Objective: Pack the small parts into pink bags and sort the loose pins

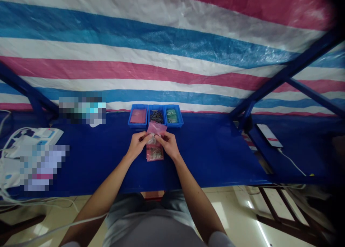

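Between my two hands is a pink plastic bag (156, 127), its upper part raised toward the bins. My left hand (139, 142) pinches its left side, and my right hand (168, 143) pinches the right side, thumbs close together. Below my fingers lies a pink bag portion with small contents (155, 153); I cannot tell whether it is the same bag or a second one. Just beyond stand three blue bins: one with pink bags (138, 116), one with dark metal screws or similar small parts (156, 116), and one with green packets (171, 115).
White cables and a white power strip or box (51, 135) lie at the left of the blue table (210, 153). A phone (268, 135) with a cable rests at the right. Blue frame bars (288, 72) and a striped tarp (172, 60) stand behind.
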A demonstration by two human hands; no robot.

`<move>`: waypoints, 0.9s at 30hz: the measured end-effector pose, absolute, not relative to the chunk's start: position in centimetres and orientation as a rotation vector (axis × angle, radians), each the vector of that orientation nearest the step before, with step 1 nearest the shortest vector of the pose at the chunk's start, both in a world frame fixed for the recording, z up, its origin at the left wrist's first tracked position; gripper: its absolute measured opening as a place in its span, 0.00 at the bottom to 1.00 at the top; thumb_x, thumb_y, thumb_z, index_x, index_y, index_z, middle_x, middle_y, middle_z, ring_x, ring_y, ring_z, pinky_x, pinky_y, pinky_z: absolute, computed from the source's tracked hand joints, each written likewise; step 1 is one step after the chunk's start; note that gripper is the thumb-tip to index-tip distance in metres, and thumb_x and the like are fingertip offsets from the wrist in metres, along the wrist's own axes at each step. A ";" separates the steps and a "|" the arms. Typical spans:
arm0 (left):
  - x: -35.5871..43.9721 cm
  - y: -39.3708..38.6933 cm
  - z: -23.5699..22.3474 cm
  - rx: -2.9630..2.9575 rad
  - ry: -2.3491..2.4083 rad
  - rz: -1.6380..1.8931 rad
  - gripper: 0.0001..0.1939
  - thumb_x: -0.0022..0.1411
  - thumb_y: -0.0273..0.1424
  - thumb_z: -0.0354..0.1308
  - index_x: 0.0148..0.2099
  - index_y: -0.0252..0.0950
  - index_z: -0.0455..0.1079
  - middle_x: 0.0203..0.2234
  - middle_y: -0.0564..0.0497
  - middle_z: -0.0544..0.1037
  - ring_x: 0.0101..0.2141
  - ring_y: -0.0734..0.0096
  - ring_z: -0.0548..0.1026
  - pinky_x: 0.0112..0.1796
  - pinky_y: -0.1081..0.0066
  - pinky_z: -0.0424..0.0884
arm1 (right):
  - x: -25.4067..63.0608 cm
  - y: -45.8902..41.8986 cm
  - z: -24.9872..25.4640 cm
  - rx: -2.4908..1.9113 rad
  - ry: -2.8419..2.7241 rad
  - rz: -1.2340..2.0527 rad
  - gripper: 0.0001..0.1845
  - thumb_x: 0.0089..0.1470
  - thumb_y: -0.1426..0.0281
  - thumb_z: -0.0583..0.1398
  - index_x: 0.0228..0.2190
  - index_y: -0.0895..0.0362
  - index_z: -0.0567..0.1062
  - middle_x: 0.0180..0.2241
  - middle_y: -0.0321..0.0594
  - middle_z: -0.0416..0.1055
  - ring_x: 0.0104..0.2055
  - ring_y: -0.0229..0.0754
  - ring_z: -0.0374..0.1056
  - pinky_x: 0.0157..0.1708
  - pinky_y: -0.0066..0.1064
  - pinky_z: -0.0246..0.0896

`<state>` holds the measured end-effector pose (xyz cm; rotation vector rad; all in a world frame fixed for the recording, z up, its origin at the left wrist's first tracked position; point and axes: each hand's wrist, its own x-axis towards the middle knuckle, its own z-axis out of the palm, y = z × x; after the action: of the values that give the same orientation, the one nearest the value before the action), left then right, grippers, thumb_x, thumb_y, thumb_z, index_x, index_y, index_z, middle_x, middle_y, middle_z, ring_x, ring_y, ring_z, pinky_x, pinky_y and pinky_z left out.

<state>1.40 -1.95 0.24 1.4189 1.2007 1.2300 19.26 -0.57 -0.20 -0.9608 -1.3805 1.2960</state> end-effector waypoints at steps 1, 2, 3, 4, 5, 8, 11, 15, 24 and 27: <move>1.4 -2.0 0.3 1.442 1.215 1.233 0.18 0.61 0.44 0.62 0.30 0.32 0.74 0.21 0.53 0.71 0.24 0.72 0.66 0.27 0.73 0.60 | 19.2 -0.6 -0.2 -0.970 -1.386 1.295 0.18 0.51 0.54 0.66 0.31 0.57 0.78 0.29 0.38 0.73 0.32 0.42 0.68 0.35 0.31 0.66; 1.3 -2.0 0.3 1.465 1.224 1.235 0.18 0.61 0.44 0.62 0.31 0.32 0.74 0.22 0.53 0.71 0.24 0.72 0.66 0.27 0.73 0.60 | 19.1 -0.6 -0.2 -0.977 -1.385 1.288 0.18 0.52 0.54 0.66 0.30 0.57 0.78 0.28 0.38 0.73 0.32 0.42 0.68 0.35 0.31 0.65; 1.3 -2.0 0.3 1.485 1.225 1.238 0.17 0.61 0.43 0.62 0.32 0.33 0.74 0.22 0.54 0.71 0.25 0.73 0.65 0.28 0.73 0.60 | 19.1 -0.6 -0.2 -0.978 -1.383 1.281 0.18 0.53 0.53 0.65 0.31 0.57 0.79 0.29 0.38 0.74 0.32 0.42 0.69 0.35 0.31 0.66; 1.3 -2.0 0.4 1.501 1.219 1.240 0.16 0.61 0.43 0.62 0.33 0.33 0.73 0.22 0.54 0.70 0.25 0.73 0.65 0.28 0.73 0.59 | 19.1 -0.7 -0.2 -0.975 -1.384 1.278 0.18 0.54 0.53 0.65 0.32 0.57 0.79 0.30 0.38 0.75 0.33 0.43 0.69 0.36 0.32 0.66; 1.3 -2.0 0.4 1.513 1.213 1.243 0.16 0.61 0.43 0.63 0.33 0.33 0.72 0.22 0.54 0.70 0.24 0.74 0.65 0.28 0.73 0.59 | 19.1 -0.7 -0.1 -0.970 -1.389 1.277 0.19 0.54 0.53 0.64 0.33 0.57 0.80 0.31 0.38 0.75 0.34 0.43 0.69 0.37 0.32 0.66; 1.2 -2.0 0.2 1.537 1.215 1.259 0.16 0.61 0.42 0.63 0.30 0.34 0.69 0.20 0.55 0.67 0.23 0.75 0.62 0.27 0.74 0.57 | 19.0 -0.7 0.0 -0.964 -1.415 1.272 0.19 0.55 0.54 0.64 0.37 0.57 0.80 0.32 0.39 0.76 0.34 0.43 0.69 0.37 0.32 0.66; 1.1 -2.0 0.0 1.526 1.236 1.302 0.17 0.61 0.42 0.63 0.28 0.34 0.68 0.21 0.55 0.67 0.23 0.75 0.62 0.27 0.73 0.58 | 18.9 -0.9 0.2 -0.956 -1.474 1.307 0.22 0.52 0.54 0.66 0.41 0.58 0.80 0.32 0.38 0.75 0.33 0.42 0.68 0.35 0.31 0.65; 1.1 -2.0 -0.1 1.498 1.223 1.333 0.16 0.62 0.42 0.61 0.31 0.34 0.70 0.23 0.54 0.70 0.25 0.74 0.64 0.28 0.73 0.60 | 18.9 -1.0 0.2 -0.939 -1.546 1.342 0.20 0.53 0.55 0.66 0.36 0.59 0.79 0.27 0.36 0.71 0.28 0.38 0.64 0.31 0.28 0.62; 1.1 -2.0 0.4 1.624 1.180 1.176 0.16 0.65 0.42 0.58 0.34 0.33 0.73 0.22 0.53 0.70 0.24 0.72 0.65 0.28 0.72 0.58 | 19.1 -0.8 0.0 -0.959 -1.476 1.292 0.19 0.53 0.53 0.65 0.29 0.58 0.78 0.22 0.35 0.66 0.26 0.38 0.61 0.28 0.29 0.59; 1.0 -2.0 0.3 1.636 1.192 1.212 0.16 0.65 0.41 0.58 0.32 0.33 0.74 0.23 0.53 0.71 0.25 0.72 0.65 0.29 0.72 0.59 | 19.1 -0.9 0.2 -0.954 -1.496 1.302 0.20 0.54 0.53 0.64 0.32 0.58 0.78 0.23 0.36 0.67 0.26 0.39 0.62 0.28 0.29 0.59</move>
<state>1.02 -1.95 0.30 1.6356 1.1920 1.2120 19.10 -0.85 0.17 -0.9538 -1.4957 1.3017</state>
